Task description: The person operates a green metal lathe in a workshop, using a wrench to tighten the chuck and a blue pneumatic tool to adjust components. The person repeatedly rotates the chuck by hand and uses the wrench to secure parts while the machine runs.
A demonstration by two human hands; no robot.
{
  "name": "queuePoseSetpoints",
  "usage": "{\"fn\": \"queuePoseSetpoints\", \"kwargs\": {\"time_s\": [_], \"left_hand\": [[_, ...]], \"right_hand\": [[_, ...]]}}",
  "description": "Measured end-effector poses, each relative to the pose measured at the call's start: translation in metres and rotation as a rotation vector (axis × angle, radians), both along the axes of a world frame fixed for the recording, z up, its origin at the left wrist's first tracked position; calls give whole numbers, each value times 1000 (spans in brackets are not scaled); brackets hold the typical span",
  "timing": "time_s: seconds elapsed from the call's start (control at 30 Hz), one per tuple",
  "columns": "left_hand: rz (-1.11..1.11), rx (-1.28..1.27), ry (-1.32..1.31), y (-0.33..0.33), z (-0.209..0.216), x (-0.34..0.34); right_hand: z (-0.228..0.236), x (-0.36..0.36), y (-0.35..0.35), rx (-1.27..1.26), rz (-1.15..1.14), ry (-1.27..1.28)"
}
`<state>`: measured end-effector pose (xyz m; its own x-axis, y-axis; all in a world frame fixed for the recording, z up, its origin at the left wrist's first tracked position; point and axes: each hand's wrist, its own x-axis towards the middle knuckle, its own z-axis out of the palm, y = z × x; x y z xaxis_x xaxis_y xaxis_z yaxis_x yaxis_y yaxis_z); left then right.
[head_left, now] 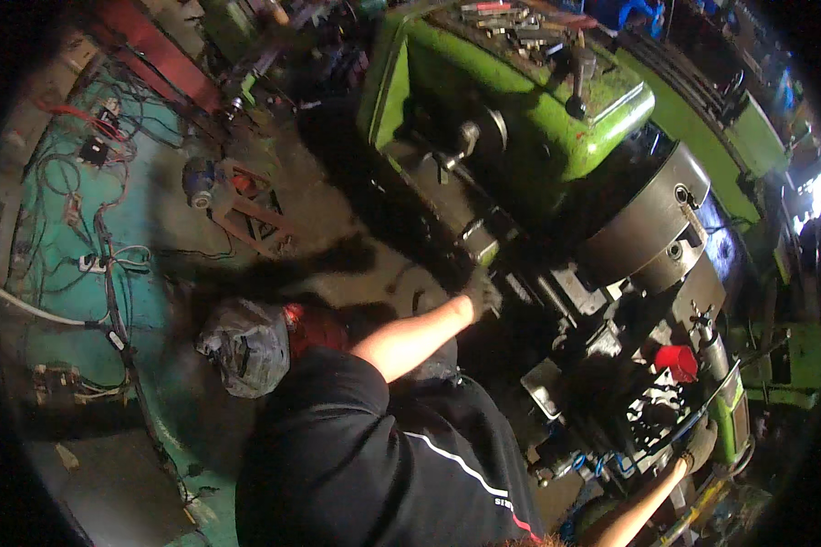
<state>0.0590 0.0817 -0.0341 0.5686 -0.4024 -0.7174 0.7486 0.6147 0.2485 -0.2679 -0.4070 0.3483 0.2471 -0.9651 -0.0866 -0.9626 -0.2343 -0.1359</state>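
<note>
A large green lathe [511, 100] fills the upper right, with a heavy round steel chuck [643, 223] on its near side. My left hand [485, 294], in a greyish glove, reaches to the lathe's front edge, just below a small metal block [480, 242]. Shadow and blur hide how its fingers lie. At lower right my right hand [701, 447], also gloved, is curled in beside a green cylindrical part [728, 415]. What it grips is hidden. A red cup-like container [676, 363] sits above that hand, among dark machine parts.
Loose metal tools [524, 32] lie on top of the lathe. To the left are a reddish metal frame [255, 214], a blue motor-like part [199, 182] and a grey plastic bag [244, 351]. Cables [105, 242] run along the green floor strip at far left.
</note>
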Motion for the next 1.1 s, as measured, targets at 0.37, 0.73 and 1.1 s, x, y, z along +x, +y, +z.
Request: {"fn": "queuePoseSetpoints", "kwargs": {"time_s": [0.37, 0.73, 1.1], "left_hand": [[95, 26, 330, 84, 3, 53], [30, 218, -10, 80, -47, 57], [44, 271, -101, 67, -100, 37]], "right_hand": [[-33, -40, -58, 31, -4, 95], [-27, -22, -40, -104, -64, 220], [-28, -32, -44, -133, -67, 246]]}}
